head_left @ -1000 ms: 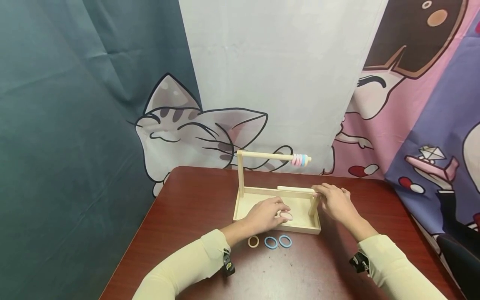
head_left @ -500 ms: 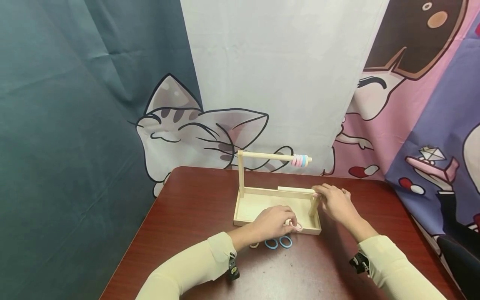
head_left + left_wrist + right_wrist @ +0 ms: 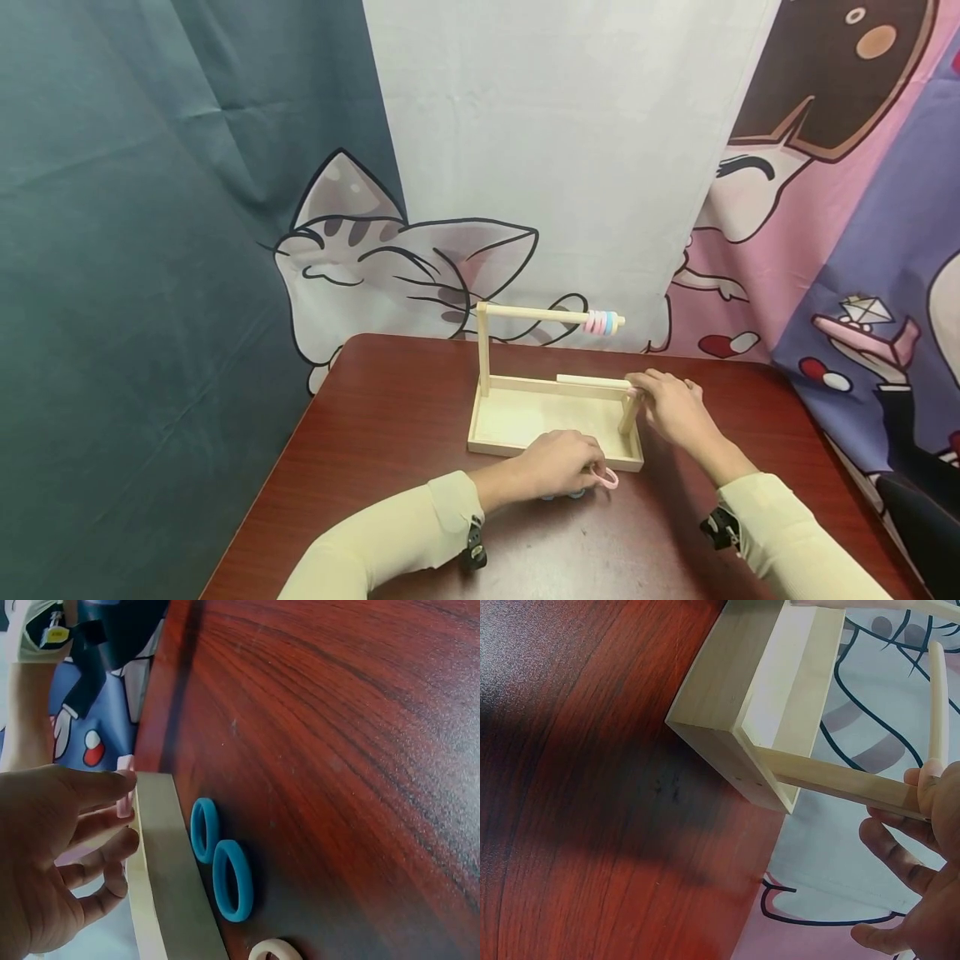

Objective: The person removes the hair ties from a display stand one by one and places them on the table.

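Observation:
My left hand point(image 3: 562, 461) pinches a pink ring point(image 3: 125, 763) between thumb and fingers, in front of the wooden tray's point(image 3: 498, 449) front wall. At the tray's right end, my right hand point(image 3: 672, 408) holds the top of the short wooden post point(image 3: 840, 780), where a light wooden rod point(image 3: 937, 712) runs leftward. Its other fingers spread away from the post in the right wrist view. A taller post point(image 3: 483, 350) at the left carries an upper rod point(image 3: 536, 313) with several pink, blue and cream rings point(image 3: 600, 322) near its free end.
On the red-brown table point(image 3: 390, 417), two blue rings point(image 3: 245, 877) lie along the tray's front, mostly hidden by the left hand in the head view. A beige ring point(image 3: 276, 946) lies beside them. A printed curtain point(image 3: 570, 150) hangs behind the table.
My left hand has moved from over the tray toward the front right, carrying the pink ring out past the front wall. The right hand stays at the short post.

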`<state>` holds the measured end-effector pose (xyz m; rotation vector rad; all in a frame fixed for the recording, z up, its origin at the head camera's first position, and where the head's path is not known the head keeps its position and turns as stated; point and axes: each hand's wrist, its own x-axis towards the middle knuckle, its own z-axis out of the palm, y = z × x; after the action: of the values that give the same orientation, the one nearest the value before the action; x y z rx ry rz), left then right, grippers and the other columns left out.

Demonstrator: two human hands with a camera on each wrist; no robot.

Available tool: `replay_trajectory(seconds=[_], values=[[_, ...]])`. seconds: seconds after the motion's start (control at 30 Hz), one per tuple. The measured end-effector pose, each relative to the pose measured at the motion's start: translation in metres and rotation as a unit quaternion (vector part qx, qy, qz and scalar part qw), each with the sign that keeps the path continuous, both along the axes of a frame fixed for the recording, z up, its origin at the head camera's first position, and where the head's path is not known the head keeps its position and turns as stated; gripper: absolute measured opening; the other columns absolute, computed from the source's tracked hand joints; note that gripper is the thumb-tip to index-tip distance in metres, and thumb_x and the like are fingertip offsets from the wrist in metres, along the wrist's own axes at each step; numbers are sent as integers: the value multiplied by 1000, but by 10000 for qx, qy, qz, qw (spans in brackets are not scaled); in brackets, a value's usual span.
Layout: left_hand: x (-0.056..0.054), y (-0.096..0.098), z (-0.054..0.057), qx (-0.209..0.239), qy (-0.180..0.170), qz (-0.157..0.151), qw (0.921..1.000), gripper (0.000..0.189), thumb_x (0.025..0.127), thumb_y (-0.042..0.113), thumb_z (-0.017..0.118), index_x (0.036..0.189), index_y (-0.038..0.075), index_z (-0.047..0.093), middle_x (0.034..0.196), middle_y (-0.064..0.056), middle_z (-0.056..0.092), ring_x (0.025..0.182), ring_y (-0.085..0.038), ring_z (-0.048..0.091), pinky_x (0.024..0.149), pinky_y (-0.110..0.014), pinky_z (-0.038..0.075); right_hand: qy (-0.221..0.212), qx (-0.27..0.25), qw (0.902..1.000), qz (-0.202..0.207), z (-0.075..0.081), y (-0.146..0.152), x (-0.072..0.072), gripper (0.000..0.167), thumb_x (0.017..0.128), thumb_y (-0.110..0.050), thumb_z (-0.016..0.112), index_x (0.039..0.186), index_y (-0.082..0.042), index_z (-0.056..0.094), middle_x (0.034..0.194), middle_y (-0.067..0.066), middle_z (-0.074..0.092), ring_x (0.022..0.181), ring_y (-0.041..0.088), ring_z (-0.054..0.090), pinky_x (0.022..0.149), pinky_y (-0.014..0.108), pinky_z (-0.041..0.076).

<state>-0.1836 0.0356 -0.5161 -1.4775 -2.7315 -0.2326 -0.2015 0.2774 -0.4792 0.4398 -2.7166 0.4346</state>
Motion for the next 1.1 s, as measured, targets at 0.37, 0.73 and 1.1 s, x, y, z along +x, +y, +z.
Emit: replay_trajectory(seconds=[0.37,0.73,1.1], values=[[7,6,-10,-598,335,-44,9976,7,97,44,85,95,37,82,94,25,73,83,4,66,71,-19,55,-101,1,9999,-56,-2,3,2,26,101,-1,69,125,-9,77,111,13,80,106,45,74,95,87,44],[8,5,-18,-595,405,-37,9974,11,97,50,84,97,39,84,88,23,72,77,4,63,62,-20,53,-107,2,9999,-38,-2,1,-1,29,100,1,68,125,-9,78,111,13,79,105,44,73,93,85,46],[8,4,-25,-559,487,-22,9972,7,94,41,88,100,39,85,95,25,77,84,3,71,64,-20,56,-141,34,9999,-56,-3,2,-2,23,102,-3,70,123,-10,78,111,12,79,105,44,74,94,85,46]])
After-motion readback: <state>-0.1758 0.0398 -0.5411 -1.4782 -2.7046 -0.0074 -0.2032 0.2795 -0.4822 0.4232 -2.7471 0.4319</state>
